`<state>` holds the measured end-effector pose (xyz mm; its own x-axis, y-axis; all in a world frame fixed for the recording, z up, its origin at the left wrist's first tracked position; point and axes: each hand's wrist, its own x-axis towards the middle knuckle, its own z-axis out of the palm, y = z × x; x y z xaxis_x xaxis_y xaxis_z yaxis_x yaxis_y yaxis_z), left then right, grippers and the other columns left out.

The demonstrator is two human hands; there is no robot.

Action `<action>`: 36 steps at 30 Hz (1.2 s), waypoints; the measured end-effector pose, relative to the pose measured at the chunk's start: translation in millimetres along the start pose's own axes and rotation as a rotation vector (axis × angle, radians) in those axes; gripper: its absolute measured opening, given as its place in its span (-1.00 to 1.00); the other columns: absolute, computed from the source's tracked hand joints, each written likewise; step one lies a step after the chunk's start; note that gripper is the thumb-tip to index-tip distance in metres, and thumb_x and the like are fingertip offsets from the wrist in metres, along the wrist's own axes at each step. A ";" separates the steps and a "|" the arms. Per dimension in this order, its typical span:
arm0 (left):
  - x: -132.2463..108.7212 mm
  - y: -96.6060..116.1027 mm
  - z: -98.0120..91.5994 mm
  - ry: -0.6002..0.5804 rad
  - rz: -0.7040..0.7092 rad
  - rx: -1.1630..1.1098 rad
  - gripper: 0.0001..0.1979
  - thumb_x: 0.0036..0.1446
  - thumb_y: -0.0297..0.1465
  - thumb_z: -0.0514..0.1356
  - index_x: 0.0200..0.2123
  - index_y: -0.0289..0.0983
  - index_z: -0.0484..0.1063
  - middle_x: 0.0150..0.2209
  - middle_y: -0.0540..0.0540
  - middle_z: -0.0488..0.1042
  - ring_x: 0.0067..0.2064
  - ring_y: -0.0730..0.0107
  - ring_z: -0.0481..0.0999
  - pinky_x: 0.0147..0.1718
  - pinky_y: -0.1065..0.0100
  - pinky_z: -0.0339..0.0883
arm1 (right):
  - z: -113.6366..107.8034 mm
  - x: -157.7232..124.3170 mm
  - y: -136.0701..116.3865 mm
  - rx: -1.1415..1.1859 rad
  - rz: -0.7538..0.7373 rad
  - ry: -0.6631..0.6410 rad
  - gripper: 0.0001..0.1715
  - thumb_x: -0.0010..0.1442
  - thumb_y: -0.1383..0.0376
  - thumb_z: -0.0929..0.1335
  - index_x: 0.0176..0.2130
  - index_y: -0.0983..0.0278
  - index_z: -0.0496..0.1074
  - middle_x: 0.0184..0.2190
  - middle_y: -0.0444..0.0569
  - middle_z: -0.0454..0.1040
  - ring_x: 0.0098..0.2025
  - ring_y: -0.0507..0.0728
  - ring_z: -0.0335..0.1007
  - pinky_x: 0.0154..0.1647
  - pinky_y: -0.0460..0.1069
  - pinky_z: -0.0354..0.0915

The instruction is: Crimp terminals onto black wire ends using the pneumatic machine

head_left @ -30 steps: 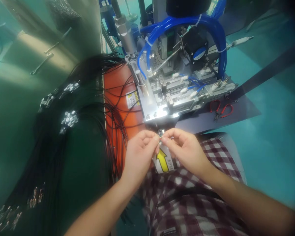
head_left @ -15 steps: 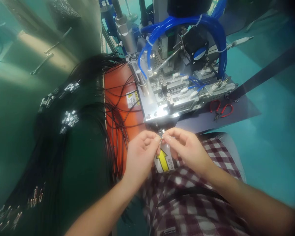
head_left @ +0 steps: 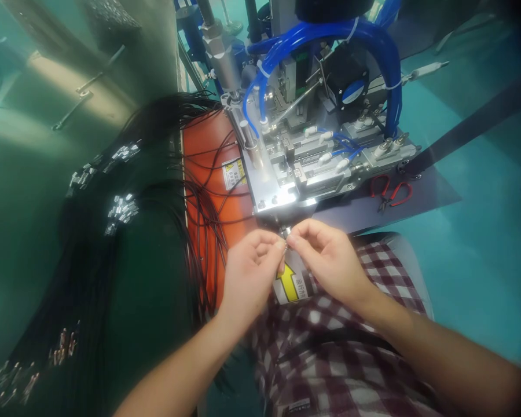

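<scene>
My left hand (head_left: 247,278) and my right hand (head_left: 327,260) meet fingertip to fingertip just below the front edge of a metal machine (head_left: 295,168). Both pinch a tiny metal part (head_left: 286,242) between thumb and forefinger, the other fingers curled. The part is too small to name. Under my hands lies a white label with a yellow arrow (head_left: 289,282) that points toward the machine. Black wires (head_left: 208,208) run across an orange panel (head_left: 204,156) to the left of my left hand.
Blue air hoses (head_left: 330,37) loop over the machine. Red-handled pliers (head_left: 388,194) lie on the grey plate at right. A big bundle of black wires with metal ends (head_left: 121,208) hangs at left. My checked garment (head_left: 342,347) fills the bottom.
Both hands have shifted slightly up toward the machine's front edge, still pinched together on the small part.
</scene>
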<state>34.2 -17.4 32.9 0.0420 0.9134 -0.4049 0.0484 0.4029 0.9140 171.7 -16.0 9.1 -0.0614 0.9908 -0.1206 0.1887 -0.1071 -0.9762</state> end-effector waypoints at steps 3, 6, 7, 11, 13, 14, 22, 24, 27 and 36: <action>0.1 1.1 0.0 0.000 0.008 0.018 -0.84 0.11 -0.37 0.23 -0.44 -0.31 0.35 -0.65 0.10 0.31 -0.59 0.64 0.23 -0.59 0.60 0.12 | -3.2 0.5 3.2 -0.258 -0.300 0.090 -0.79 0.26 0.31 0.27 -0.43 0.25 0.35 -0.46 -0.06 0.41 -0.40 0.07 0.30 -0.34 -0.02 0.22; -1.0 1.2 0.1 0.007 0.029 0.061 -0.86 0.12 -0.36 0.22 -0.42 -0.30 0.37 -0.64 0.09 0.31 -0.58 0.60 0.26 -0.57 0.57 0.16 | -5.6 0.6 3.6 -0.381 -0.451 0.121 -0.80 0.25 0.30 0.28 -0.42 0.24 0.36 -0.44 -0.04 0.44 -0.39 0.09 0.29 -0.29 0.00 0.19; -1.4 0.5 0.1 0.018 0.062 0.094 -0.87 0.12 -0.36 0.22 -0.42 -0.30 0.38 -0.62 0.08 0.34 -0.56 0.58 0.29 -0.56 0.55 0.19 | -6.0 0.6 2.7 -0.337 -0.404 0.103 -0.80 0.26 0.30 0.28 -0.42 0.24 0.36 -0.44 -0.05 0.43 -0.41 0.08 0.29 -0.31 -0.01 0.20; -0.4 -5.1 -0.8 0.077 0.274 0.303 -0.91 0.13 -0.37 0.21 -0.38 -0.27 0.44 -0.46 0.00 0.46 -0.45 0.48 0.40 -0.47 0.49 0.28 | -6.5 2.1 -2.9 0.035 0.026 -0.043 -0.78 0.25 0.23 0.29 -0.42 0.25 0.32 -0.60 -0.20 0.26 -0.58 -0.01 0.16 -0.58 -0.10 0.13; 1.9 -6.9 -1.7 0.066 0.297 0.333 -0.91 0.13 -0.37 0.21 -0.37 -0.26 0.47 -0.42 -0.02 0.50 -0.41 0.44 0.44 -0.43 0.48 0.30 | -6.9 3.3 -4.8 0.142 0.139 -0.080 -0.76 0.22 0.20 0.31 -0.44 0.26 0.31 -0.66 -0.25 0.18 -0.63 -0.04 0.07 -0.65 -0.13 0.05; 3.3 -7.1 -2.4 0.052 0.279 0.321 -0.91 0.12 -0.37 0.22 -0.36 -0.26 0.48 -0.42 -0.03 0.51 -0.40 0.43 0.45 -0.43 0.47 0.31 | -7.1 3.8 -5.2 0.168 0.157 -0.082 -0.75 0.21 0.19 0.32 -0.45 0.26 0.30 -0.67 -0.26 0.17 -0.64 -0.05 0.05 -0.65 -0.14 0.04; 9.9 -10.1 -9.7 0.002 0.300 0.379 -0.90 0.12 -0.38 0.22 -0.31 -0.26 0.51 -0.33 -0.09 0.55 -0.31 0.32 0.52 -0.32 0.39 0.36 | -7.7 9.0 3.0 0.231 0.237 -0.071 -0.70 0.15 0.13 0.35 -0.47 0.27 0.30 -0.68 -0.27 0.19 -0.66 -0.07 0.01 -0.67 -0.14 -0.02; 11.7 -13.3 -11.5 0.030 0.455 0.516 -0.90 0.16 -0.43 0.18 -0.30 -0.25 0.51 -0.32 -0.08 0.52 -0.27 0.33 0.49 -0.30 0.38 0.35 | -7.7 11.3 5.9 0.219 0.249 -0.056 -0.69 0.14 0.13 0.35 -0.49 0.28 0.29 -0.69 -0.27 0.19 -0.66 -0.07 0.01 -0.66 -0.13 -0.02; 16.2 -16.7 -13.6 0.030 0.645 0.678 -0.87 0.20 -0.50 0.13 -0.27 -0.26 0.49 -0.32 -0.07 0.46 -0.26 0.37 0.45 -0.27 0.38 0.33 | -8.1 14.6 10.3 0.209 0.263 -0.046 -0.69 0.14 0.14 0.35 -0.49 0.28 0.29 -0.69 -0.27 0.19 -0.66 -0.07 0.01 -0.65 -0.13 -0.03; 28.6 -26.0 -19.6 0.020 0.744 0.809 -0.77 0.25 -0.50 0.06 -0.16 -0.24 0.49 -0.31 -0.07 0.38 -0.30 0.42 0.45 -0.32 0.41 0.36 | -9.4 23.8 16.6 0.130 0.262 -0.019 -0.68 0.15 0.14 0.34 -0.51 0.27 0.28 -0.69 -0.24 0.22 -0.64 -0.05 0.06 -0.61 -0.11 0.03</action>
<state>14.6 -0.6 -1.9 0.3160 0.9161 0.2469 0.6581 -0.3991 0.6385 182.6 6.6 -8.2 -0.0455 0.9265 -0.3735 0.0738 -0.3698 -0.9262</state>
